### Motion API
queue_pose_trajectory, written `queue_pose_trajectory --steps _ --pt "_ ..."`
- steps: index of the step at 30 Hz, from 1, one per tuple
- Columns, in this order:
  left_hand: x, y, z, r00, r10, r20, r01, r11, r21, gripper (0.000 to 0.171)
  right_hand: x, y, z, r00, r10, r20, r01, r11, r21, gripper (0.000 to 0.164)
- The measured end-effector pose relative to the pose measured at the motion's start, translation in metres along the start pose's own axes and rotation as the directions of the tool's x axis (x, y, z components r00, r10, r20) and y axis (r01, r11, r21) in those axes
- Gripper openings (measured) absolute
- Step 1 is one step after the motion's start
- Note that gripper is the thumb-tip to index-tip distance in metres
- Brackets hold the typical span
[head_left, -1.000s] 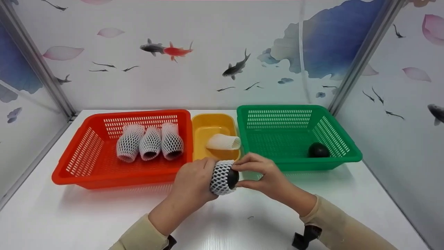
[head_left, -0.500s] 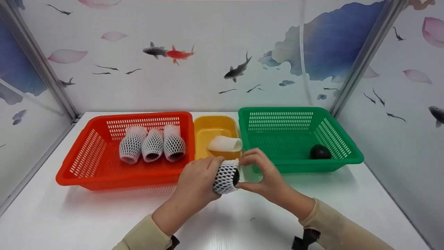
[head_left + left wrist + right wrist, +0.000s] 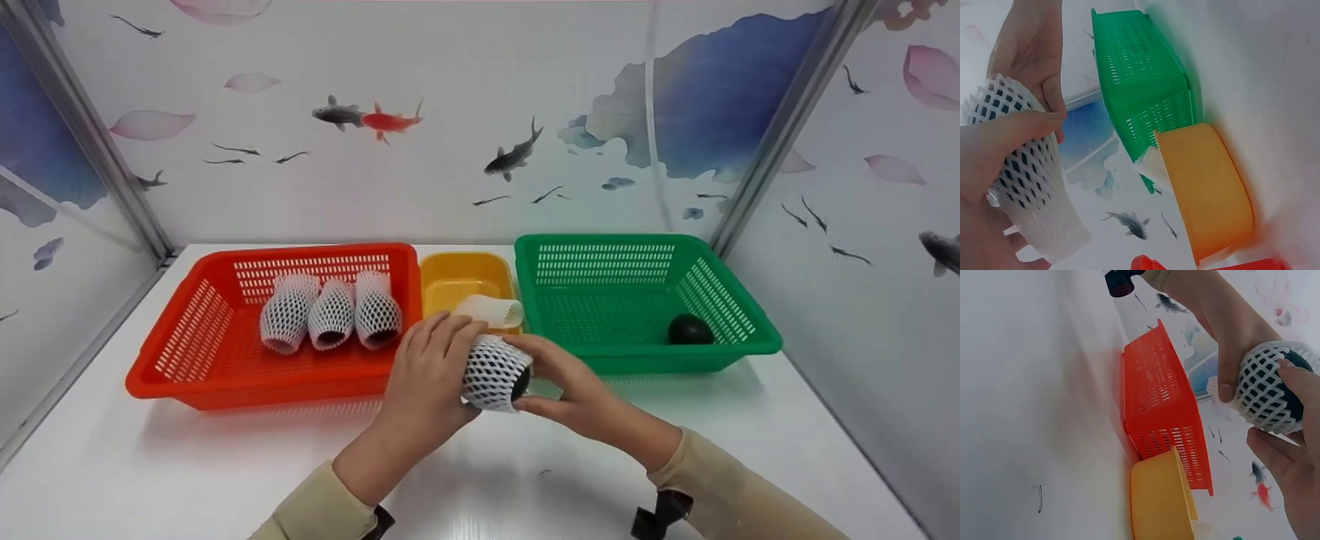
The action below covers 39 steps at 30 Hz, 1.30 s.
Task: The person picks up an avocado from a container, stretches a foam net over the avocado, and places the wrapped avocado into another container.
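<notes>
A white foam net sleeve is stretched around a dark, smooth, rounded object, whose end shows at the sleeve's right opening. My left hand holds the sleeve from the left; in the left wrist view its thumb lies across the mesh and the sleeve's loose tail hangs below. My right hand grips the open end, thumb below and fingers above. In the right wrist view its thumb touches the net's edge beside the dark surface. The object's far side is hidden inside.
A red basket at left holds three sleeved objects. In the yellow bin between the baskets lies a loose white sleeve. The green basket at right holds one bare dark object. Printed walls enclose the table.
The sleeve has come further over the dark object's right end, so less of it shows. My left fingers have spread slightly upward, and my right fingers have closed in over the sleeve's edge.
</notes>
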<state>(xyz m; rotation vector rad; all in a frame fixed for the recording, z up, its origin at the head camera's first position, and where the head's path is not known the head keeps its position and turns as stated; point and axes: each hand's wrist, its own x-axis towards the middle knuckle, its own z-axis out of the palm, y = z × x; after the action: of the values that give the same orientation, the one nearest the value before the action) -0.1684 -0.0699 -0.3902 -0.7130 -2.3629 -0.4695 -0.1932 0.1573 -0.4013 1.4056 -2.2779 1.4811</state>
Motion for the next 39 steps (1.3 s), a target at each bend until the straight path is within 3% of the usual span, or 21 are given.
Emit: queue_pose_trajectory --steps 3,5,7,8,10,13,15,16,18,20,22,26,29,33,36,39 --pt "-0.001 0.000 -0.001 0.995 -0.096 -0.014 0.095 0.993 -0.076 0.093 -0.001 -0.001 0.001 0.993 -0.060 -0.098 0.057 0.998 -0.029 0.068" --pt "-0.001 0.001 -0.002 0.985 -0.171 -0.015 0.166 0.972 -0.166 0.097 -0.001 -0.001 0.002 0.983 -0.086 -0.165 0.081 0.996 -0.041 0.069" --pt "-0.001 0.001 -0.004 0.968 -0.252 0.012 0.245 0.925 -0.291 0.099 0.000 -0.001 0.002 0.970 -0.099 -0.221 0.089 0.994 -0.056 0.072" --pt "0.000 0.002 -0.005 0.955 -0.295 0.042 0.290 0.886 -0.362 0.100 0.001 -0.001 0.003 0.965 -0.101 -0.243 0.089 0.994 -0.060 0.073" --pt "0.000 0.003 -0.008 0.918 -0.372 0.137 0.388 0.772 -0.504 0.100 0.001 -0.001 0.003 0.958 -0.096 -0.270 0.081 0.994 -0.066 0.074" --pt "0.002 0.003 -0.011 0.831 -0.464 0.308 0.540 0.533 -0.652 0.095 0.002 -0.001 0.004 0.954 -0.094 -0.285 0.072 0.994 -0.088 0.074" --pt "0.005 0.002 -0.011 0.765 -0.494 0.413 0.616 0.374 -0.693 0.089 0.003 -0.002 0.005 0.954 -0.094 -0.284 0.070 0.993 -0.096 0.072" --pt "0.007 0.002 -0.011 0.739 -0.496 0.456 0.641 0.308 -0.703 0.086 0.003 -0.002 0.005 0.955 -0.097 -0.282 0.070 0.992 -0.105 0.071" --pt "0.010 0.003 -0.011 0.690 -0.482 0.540 0.685 0.194 -0.702 0.076 0.003 -0.002 0.006 0.955 -0.116 -0.273 0.081 0.988 -0.135 0.070" --pt "0.012 0.005 -0.011 0.654 -0.447 0.610 0.720 0.119 -0.684 0.070 0.004 -0.002 0.007 0.955 -0.137 -0.262 0.096 0.982 -0.164 0.068" --pt "0.013 0.007 -0.012 0.645 -0.400 0.651 0.732 0.077 -0.677 0.066 0.005 -0.002 0.009 0.955 -0.156 -0.253 0.108 0.975 -0.196 0.067" --pt "0.013 0.007 -0.014 0.663 -0.341 0.666 0.712 0.015 -0.702 0.065 0.006 -0.003 0.011 0.953 -0.181 -0.241 0.128 0.968 -0.217 0.065" --pt "0.014 0.005 -0.014 0.671 -0.353 0.652 0.692 -0.018 -0.722 0.065 0.006 -0.001 0.013 0.951 -0.208 -0.229 0.156 0.962 -0.226 0.064" --pt "0.016 0.006 -0.012 0.662 -0.383 0.644 0.683 -0.044 -0.729 0.066 0.006 0.002 0.016 0.943 -0.234 -0.235 0.176 0.954 -0.244 0.059" --pt "0.017 0.008 -0.010 0.668 -0.378 0.641 0.658 -0.100 -0.746 0.065 0.008 0.002 0.019 0.933 -0.235 -0.271 0.164 0.951 -0.261 0.056" --pt "0.017 0.011 -0.009 0.686 -0.379 0.621 0.618 -0.148 -0.772 0.065 0.010 0.003 0.023 0.918 -0.240 -0.315 0.155 0.950 -0.272 0.053"
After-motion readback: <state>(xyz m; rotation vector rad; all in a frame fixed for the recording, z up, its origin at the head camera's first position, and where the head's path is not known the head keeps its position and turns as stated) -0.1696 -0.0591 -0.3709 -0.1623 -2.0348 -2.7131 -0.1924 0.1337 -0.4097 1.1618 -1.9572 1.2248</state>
